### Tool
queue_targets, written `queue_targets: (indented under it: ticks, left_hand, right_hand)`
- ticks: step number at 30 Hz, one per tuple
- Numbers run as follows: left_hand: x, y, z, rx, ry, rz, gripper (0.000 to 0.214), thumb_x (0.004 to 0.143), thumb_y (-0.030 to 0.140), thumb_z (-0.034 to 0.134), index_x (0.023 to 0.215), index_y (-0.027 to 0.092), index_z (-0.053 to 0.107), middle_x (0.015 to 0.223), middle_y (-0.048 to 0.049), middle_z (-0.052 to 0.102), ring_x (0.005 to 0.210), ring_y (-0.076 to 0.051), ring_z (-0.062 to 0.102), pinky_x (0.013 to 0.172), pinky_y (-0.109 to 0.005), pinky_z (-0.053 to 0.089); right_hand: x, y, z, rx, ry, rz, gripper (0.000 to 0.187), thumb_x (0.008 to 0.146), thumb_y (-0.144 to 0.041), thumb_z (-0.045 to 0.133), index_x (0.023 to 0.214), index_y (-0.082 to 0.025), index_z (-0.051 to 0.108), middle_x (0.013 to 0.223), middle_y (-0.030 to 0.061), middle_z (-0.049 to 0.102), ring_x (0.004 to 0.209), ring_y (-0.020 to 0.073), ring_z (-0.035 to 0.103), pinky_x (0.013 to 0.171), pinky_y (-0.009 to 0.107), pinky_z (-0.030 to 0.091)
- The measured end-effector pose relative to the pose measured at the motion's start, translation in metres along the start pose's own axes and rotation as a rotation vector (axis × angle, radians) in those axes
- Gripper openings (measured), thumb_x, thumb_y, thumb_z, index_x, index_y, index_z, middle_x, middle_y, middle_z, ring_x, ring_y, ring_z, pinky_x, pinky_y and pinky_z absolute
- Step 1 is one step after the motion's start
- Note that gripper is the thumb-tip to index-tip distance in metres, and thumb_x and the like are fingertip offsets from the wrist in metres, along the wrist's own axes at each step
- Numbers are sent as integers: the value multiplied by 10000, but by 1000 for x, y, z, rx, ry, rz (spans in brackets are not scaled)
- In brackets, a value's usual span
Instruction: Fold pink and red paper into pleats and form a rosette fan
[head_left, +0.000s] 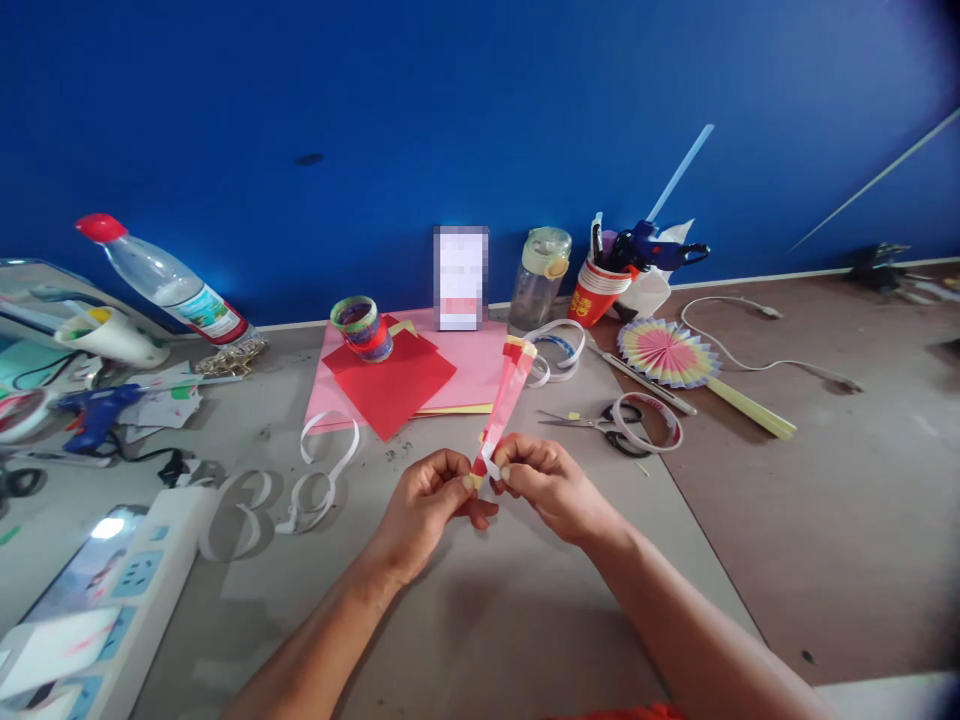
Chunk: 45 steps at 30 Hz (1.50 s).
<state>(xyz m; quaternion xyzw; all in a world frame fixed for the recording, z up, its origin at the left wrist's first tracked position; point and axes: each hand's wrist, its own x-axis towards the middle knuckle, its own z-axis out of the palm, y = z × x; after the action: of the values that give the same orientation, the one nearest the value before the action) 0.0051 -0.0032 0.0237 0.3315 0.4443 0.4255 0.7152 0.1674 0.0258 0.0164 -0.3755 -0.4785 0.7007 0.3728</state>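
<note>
A long folded paper strip (507, 397) in pink, red and yellow stands tilted between my hands above the table. My left hand (439, 490) pinches its lower end between thumb and fingers. At that same end, my right hand (544, 482) grips a thin white strip (492, 467) that lies against the folded paper. Whether the white strip is stuck to the paper cannot be made out. Beyond my hands lie red paper squares (390, 385) on pink sheets (480, 355). Right of my hands are scissors (592, 421) and a tape roll (666, 423).
A pleated paper fan (667, 352) lies at right near a white cable (739, 300). Paper cups (596, 290) holding a glue gun, a clear bottle (538, 280) and a phone (460, 278) stand by the blue wall. Curled white strips (322, 480) and a power strip (161, 570) are left.
</note>
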Motion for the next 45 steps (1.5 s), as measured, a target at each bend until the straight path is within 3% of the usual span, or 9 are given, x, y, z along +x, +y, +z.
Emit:
queue_targets:
  ticks: [7, 11, 14, 16, 21, 26, 34, 41, 45]
  left_hand:
    - [-2, 8, -10, -37, -63, -34, 147, 782, 243, 628, 697, 164, 538, 480, 65, 558, 444, -69, 543, 775, -378, 552]
    - [-2, 13, -15, -69, -85, -80, 118, 753, 214, 634, 698, 155, 548, 536, 62, 569, 430, -58, 535, 742, -367, 563]
    - [-2, 14, -16, -87, -106, -117, 101, 734, 198, 632, 697, 147, 554, 541, 60, 565, 412, -53, 524, 721, -370, 569]
    - [-2, 14, -15, -86, -120, -140, 92, 731, 195, 630, 703, 144, 559, 550, 58, 565, 409, -51, 521, 719, -375, 570]
    - [-3, 13, -12, -62, -162, -171, 126, 741, 210, 637, 686, 144, 546, 546, 61, 549, 403, -46, 509, 701, -371, 574]
    - [-1, 10, -13, -9, -201, -192, 171, 756, 242, 649, 674, 146, 533, 529, 71, 523, 406, -43, 503, 698, -351, 572]
    - [-2, 11, -14, 83, -242, -228, 182, 785, 281, 630, 697, 160, 526, 481, 61, 540, 432, -59, 500, 737, -359, 559]
    - [-3, 12, -13, 65, -243, -225, 189, 764, 290, 646, 690, 161, 529, 460, 66, 523, 418, -56, 479, 737, -361, 554]
    - [-4, 13, -14, 26, -283, -238, 155, 757, 266, 638, 698, 160, 541, 433, 70, 504, 391, -56, 464, 701, -359, 559]
  right_hand:
    - [-5, -28, -56, 436, -112, -9, 124, 617, -277, 637, 629, -186, 554, 499, -55, 420, 441, 66, 312, 529, 262, 355]
    - [-10, -41, -99, 147, 312, -107, 252, 684, -373, 566, 531, -204, 458, 479, -45, 385, 452, 99, 341, 536, 296, 394]
    - [-8, -38, -113, -373, 935, -240, 150, 646, -331, 606, 716, -199, 592, 696, 5, 557, 598, 151, 493, 644, 343, 448]
    - [-6, -35, -111, -468, 1042, -348, 252, 653, -315, 613, 880, -207, 638, 912, 47, 609, 771, 193, 565, 753, 376, 460]
    - [2, -28, -80, 196, 482, -150, 418, 742, -514, 619, 1056, -238, 631, 1025, 67, 660, 978, 224, 614, 854, 377, 463]
    - [8, -22, -52, 285, 168, -118, 436, 760, -524, 647, 1057, -206, 670, 1029, 64, 685, 985, 206, 609, 933, 343, 416]
    - [12, -23, -55, 417, 309, -91, 287, 707, -419, 732, 844, -170, 693, 773, 15, 663, 686, 120, 576, 658, 242, 442]
    - [8, -34, -59, 465, 475, -205, 355, 682, -319, 716, 1021, -246, 643, 881, 3, 644, 821, 153, 594, 755, 283, 461]
    - [4, -35, -66, 448, 243, -204, 463, 661, -312, 708, 1113, -255, 630, 1117, 51, 634, 1020, 212, 580, 896, 347, 432]
